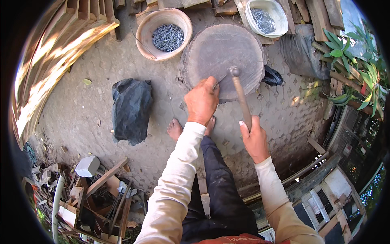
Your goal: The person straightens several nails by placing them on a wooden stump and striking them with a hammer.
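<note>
My right hand [256, 140] is closed around the wooden handle of a hammer [242, 97]. The hammer's round metal head is over a thick round wood block [227, 42] that looks like a tree stump. At the block's near edge, my left hand [201, 101] is closed in a pinch on a thin nail [220, 82]. The nail points toward the hammer head, and its end in my fingers is hidden. Beyond my left hand, a terracotta-coloured bucket [142, 38] with a wire handle holds many nails [167, 37].
A pale plastic tub [280, 18] with more nails stands behind the block. A black plastic bag [132, 110] lies on the ground to the left. Curved wooden planks [61, 49] lean at the far left, with a scrap heap [97, 191] nearer. Green plants [357, 69] are at right.
</note>
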